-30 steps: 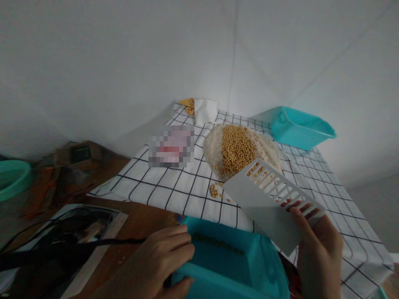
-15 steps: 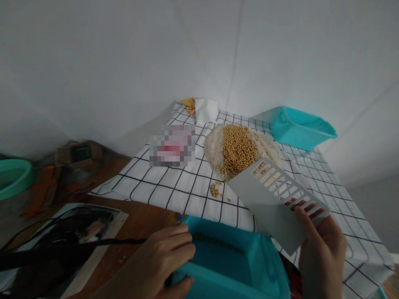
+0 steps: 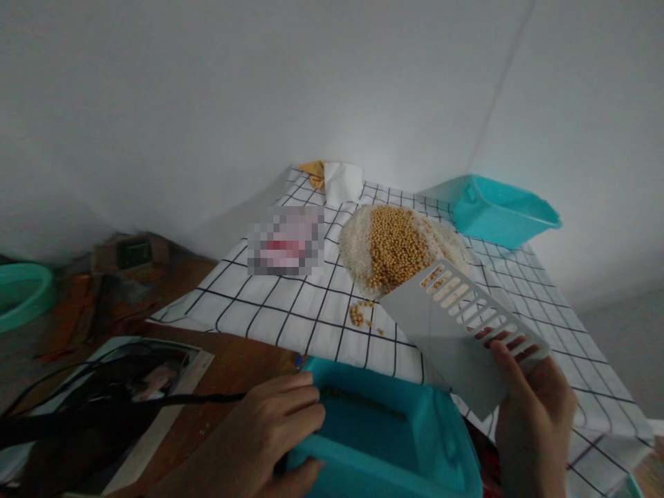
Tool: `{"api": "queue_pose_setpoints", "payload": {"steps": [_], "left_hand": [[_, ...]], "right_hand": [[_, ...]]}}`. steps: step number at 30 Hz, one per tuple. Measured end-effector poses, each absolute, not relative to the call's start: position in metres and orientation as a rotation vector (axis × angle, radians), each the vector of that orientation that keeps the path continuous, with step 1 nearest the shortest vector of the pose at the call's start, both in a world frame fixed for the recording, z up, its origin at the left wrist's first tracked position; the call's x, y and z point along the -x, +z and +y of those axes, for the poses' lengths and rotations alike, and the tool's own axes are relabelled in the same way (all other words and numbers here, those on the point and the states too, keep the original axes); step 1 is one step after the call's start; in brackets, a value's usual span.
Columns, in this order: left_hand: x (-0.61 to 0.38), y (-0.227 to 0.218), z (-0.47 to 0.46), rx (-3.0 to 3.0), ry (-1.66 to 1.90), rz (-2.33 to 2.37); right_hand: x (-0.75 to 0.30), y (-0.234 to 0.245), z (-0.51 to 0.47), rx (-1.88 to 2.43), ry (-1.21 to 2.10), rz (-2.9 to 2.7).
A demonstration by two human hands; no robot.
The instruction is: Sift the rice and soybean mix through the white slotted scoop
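Observation:
My left hand [image 3: 277,422] is wrapped over the left rim of a teal plastic bin [image 3: 394,470] at the table's front edge. A thin line of dark green bits lies inside that bin. In my right hand [image 3: 537,415] is a flat grey plastic scraper [image 3: 440,339] with a row of slots, tilted above the cloth. Its far end reaches the near side of a heap of yellow soybeans [image 3: 397,242]; whether it touches them I cannot tell. White rice-like grains [image 3: 354,249] lie around the soybeans. A few loose beans [image 3: 357,315] sit in front of the heap.
A checked cloth [image 3: 298,304] covers the table. Another teal bin [image 3: 487,218] stands back right, and a white paper piece [image 3: 343,183] lies at the back. A blurred-out pink item [image 3: 285,242] is left of the heap. A black cable [image 3: 197,399] crosses the lower left.

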State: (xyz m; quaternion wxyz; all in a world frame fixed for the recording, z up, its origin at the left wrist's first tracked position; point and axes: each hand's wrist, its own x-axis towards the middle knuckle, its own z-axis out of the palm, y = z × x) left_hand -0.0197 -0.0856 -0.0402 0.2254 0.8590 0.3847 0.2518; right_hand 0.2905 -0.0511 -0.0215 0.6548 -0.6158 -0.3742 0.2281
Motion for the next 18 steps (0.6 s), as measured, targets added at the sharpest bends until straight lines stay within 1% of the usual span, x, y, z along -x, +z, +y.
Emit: {"api": "queue_pose_setpoints", "payload": {"steps": [4, 12, 18], "left_hand": [[0.019, -0.037, -0.085, -2.336, 0.637, 1.045], [0.021, -0.038, -0.086, -2.395, 0.702, 1.074], [0.027, -0.039, -0.085, -2.401, 0.67, 1.082]], "right_hand": [[-0.289, -0.021, -0.053, 1.426, 0.503, -0.855], [-0.283, -0.021, -0.043, 1.368, 0.522, -0.924], [-0.294, -0.013, -0.015, 1.346, 0.649, -1.067]]}}
